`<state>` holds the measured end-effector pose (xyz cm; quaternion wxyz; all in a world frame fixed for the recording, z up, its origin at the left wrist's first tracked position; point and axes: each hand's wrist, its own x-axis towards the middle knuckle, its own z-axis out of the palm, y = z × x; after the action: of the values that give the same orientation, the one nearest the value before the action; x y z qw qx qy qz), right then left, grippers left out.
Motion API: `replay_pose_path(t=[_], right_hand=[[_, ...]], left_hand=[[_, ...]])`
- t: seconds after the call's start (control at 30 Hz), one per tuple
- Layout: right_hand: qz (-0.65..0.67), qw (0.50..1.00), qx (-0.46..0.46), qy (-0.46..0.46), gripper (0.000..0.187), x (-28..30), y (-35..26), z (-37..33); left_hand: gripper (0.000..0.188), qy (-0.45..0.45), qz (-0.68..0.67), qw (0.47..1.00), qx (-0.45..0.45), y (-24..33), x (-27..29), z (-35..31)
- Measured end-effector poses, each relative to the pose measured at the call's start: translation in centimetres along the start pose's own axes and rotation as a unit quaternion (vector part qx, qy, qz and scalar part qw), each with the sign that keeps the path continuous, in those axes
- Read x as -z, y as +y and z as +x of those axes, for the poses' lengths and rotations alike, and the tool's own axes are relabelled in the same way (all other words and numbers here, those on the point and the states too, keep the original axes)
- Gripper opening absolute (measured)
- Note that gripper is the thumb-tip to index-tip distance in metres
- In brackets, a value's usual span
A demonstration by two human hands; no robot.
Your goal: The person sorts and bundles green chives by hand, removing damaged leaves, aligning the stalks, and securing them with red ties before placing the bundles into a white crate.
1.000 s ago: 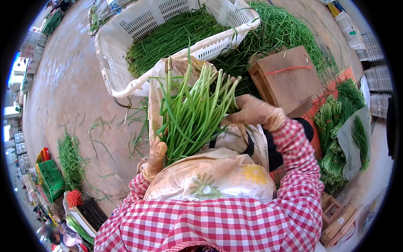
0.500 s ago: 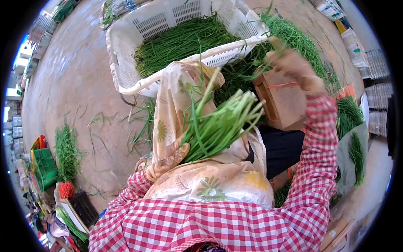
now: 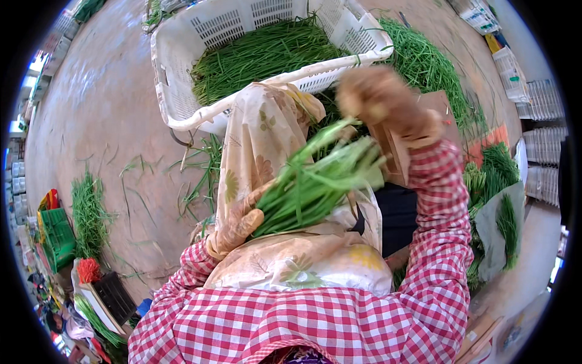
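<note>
My gloved left hand (image 3: 235, 233) is closed around a bunch of garlic chives (image 3: 303, 194) over my lap. The pale stem ends point to the right, and the green leaves are slightly smeared. My right hand (image 3: 379, 100), also gloved, is above the stem ends, near the front edge of a white slatted crate (image 3: 159, 73). Motion blurs its fingers, so whether they hold anything does not show. Inside the crate lie many loose green leaves (image 3: 267, 57). A patterned apron (image 3: 242, 145) covers my lap and knee under the bunch.
A brown box (image 3: 394, 151) with an open side stands right of my knee. Loose greens (image 3: 418, 64) are heaped beyond it. Bundled greens (image 3: 500, 167) lie at the right by a grey sheet (image 3: 491, 236). At left are a pile of greens (image 3: 90, 212) and a green crate (image 3: 57, 236).
My right hand has swung left and nearer, from beside the crate's right corner to above the bunch's stem ends. My left hand still grips the bunch, shifted slightly.
</note>
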<state>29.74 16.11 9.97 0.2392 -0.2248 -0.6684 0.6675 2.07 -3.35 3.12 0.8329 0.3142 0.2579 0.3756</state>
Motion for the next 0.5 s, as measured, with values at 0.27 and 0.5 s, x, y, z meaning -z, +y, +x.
replay_pose_path(t=[0.27,0.5], right_hand=[[-0.046,0.957,0.076,0.276,0.022,1.7,-5.6,-3.3],[-0.652,0.748,-0.084,0.091,0.029,-10.8,-2.8,-1.3]], left_hand=[[0.056,0.153,0.023,0.988,-0.021,-0.5,-0.1,0.0],[0.069,0.123,0.062,0.99,-0.026,1.2,-3.3,0.6]])
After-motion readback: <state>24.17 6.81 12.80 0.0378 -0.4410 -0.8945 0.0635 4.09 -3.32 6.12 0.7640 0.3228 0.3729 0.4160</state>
